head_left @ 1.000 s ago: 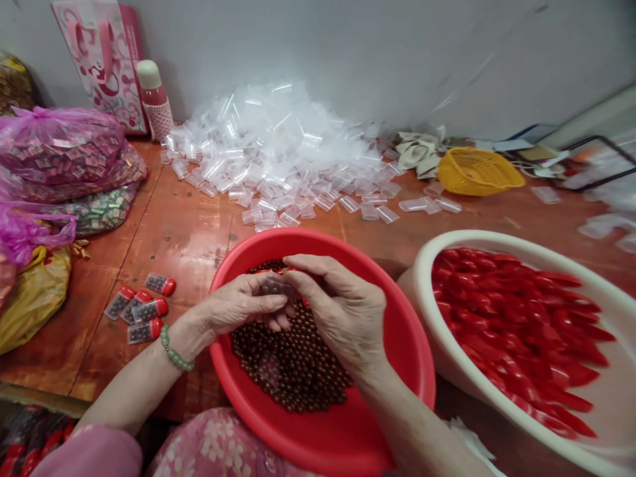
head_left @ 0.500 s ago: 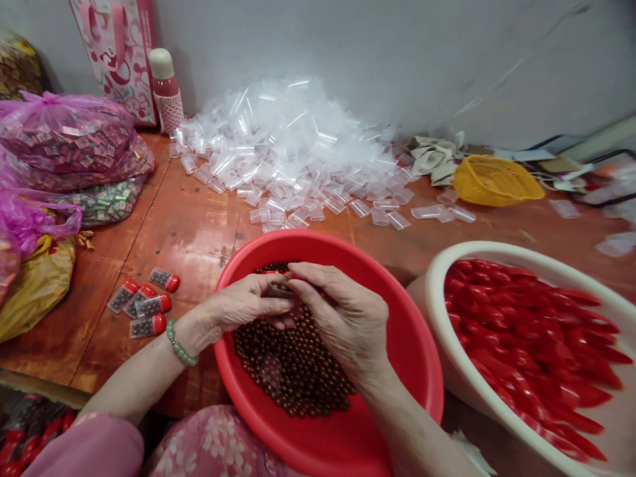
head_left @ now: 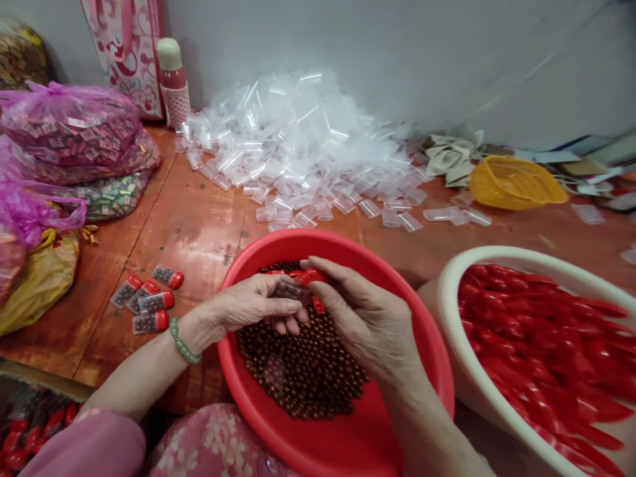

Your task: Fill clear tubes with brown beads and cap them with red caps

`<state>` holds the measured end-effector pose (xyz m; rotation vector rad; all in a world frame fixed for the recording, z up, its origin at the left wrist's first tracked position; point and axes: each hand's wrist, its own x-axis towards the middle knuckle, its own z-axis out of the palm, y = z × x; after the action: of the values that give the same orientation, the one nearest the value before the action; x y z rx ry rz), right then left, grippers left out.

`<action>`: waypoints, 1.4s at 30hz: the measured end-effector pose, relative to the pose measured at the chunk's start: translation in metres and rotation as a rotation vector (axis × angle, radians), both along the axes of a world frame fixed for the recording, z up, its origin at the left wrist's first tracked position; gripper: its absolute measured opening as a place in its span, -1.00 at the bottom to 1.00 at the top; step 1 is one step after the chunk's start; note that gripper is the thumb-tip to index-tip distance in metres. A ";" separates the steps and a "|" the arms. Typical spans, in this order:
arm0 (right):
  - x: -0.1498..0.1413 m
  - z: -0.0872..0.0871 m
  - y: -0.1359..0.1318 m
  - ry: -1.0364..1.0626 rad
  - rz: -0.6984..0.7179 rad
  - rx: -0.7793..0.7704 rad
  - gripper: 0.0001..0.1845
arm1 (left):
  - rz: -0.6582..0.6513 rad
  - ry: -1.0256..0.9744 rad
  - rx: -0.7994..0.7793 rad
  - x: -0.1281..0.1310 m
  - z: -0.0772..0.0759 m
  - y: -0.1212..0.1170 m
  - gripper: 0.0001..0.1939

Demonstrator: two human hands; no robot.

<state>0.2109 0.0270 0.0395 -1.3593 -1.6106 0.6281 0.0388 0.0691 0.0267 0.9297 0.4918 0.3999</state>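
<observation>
Left hand (head_left: pixel 248 306) is curled over the red basin, fingers and thumb closed on a clear tube (head_left: pixel 292 290) holding dark beads; the tube lies level, just above the beads, its open end toward the right hand (head_left: pixel 362 318); that hand is closed in a pinch on a red cap (head_left: pixel 311 277), at or touching the tube's end; whether the cap is seated cannot be told from this view; a further bit of red (head_left: pixel 318 305) shows beneath the right fingers, its nature unclear; both hands are inside the rim of the red basin (head_left: pixel 318 240), which holds a heap of brown beads (head_left: pixel 298 371); a jade bracelet (head_left: pixel 181 341) sits on the left wrist; a pink sleeve (head_left: pixel 84 444) covers the left forearm near the elbow; to the right stands a white basin (head_left: pixel 497 253), filled with red caps (head_left: pixel 536 338); four capped tubes (head_left: pixel 149 298) lie on the wooden table (head_left: pixel 199 245), left of the red basin; beyond lies a large pile of clear tubes (head_left: pixel 298 146) against the wall; pink bags (head_left: pixel 64 126) of packets sit at far left; a yellow basket (head_left: pixel 517 185) lies on its side at right.
</observation>
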 end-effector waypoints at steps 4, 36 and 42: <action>-0.007 0.006 0.003 0.246 -0.122 -0.034 -0.79 | 0.007 0.003 0.016 0.000 0.002 0.000 -0.61; -0.004 0.005 -0.001 -0.345 0.152 0.214 -0.82 | -0.025 0.091 0.044 0.002 -0.005 -0.003 -0.62; -0.011 -0.005 -0.007 -0.577 0.142 0.261 -0.32 | 0.006 0.009 0.039 0.001 -0.006 -0.002 -0.63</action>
<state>0.1997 0.0201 0.0344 -1.3034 -2.1740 0.0882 0.0400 0.0673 0.0204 0.9680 0.4964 0.4120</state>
